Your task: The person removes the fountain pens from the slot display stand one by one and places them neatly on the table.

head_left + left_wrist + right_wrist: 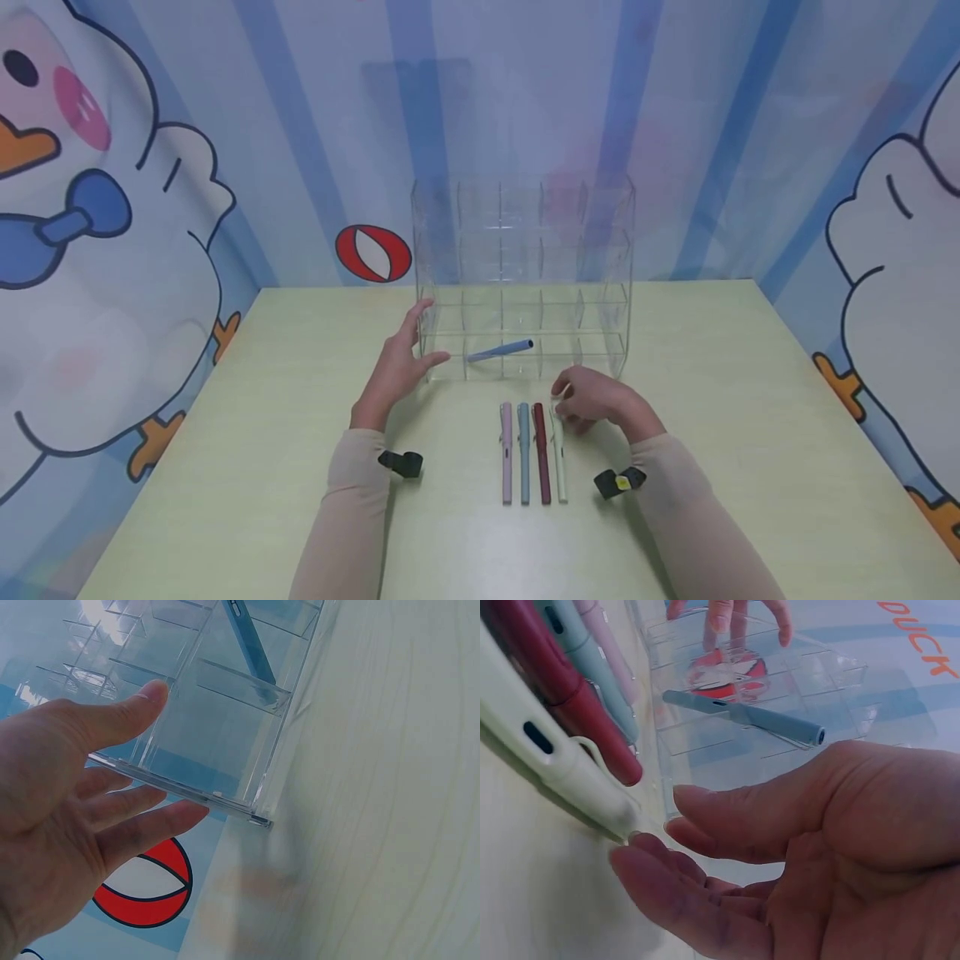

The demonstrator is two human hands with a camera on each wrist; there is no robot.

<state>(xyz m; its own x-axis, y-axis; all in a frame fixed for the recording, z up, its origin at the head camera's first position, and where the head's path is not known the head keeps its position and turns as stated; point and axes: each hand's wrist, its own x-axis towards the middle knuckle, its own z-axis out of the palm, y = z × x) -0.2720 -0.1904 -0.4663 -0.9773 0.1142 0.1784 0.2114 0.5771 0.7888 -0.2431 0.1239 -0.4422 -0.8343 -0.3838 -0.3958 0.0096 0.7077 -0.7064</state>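
Note:
A clear acrylic organizer [600, 250] with several rows of compartments stands at the table's middle. A blue pen [501, 350] lies slanted in its bottom row, also seen as the blue pen [742, 716] in the right wrist view. My left hand [420, 337] touches the organizer's left front corner with straight fingers, thumb across the front edge [180, 791]. Four pens lie side by side in front: pink [506, 454], teal [523, 454], dark red [541, 454] and pale green [559, 462]. My right hand [566, 398] hovers at the pale green pen's [562, 765] far end, relaxed fingertips [641, 855] touching it.
The pale green table [262, 433] reaches the backdrop wall, which shows cartoon ducks and a red ball print [372, 252]. Black straps sit on both wrists, left [402, 463] and right [619, 482]. The organizer's upper rows hold nothing that I can see.

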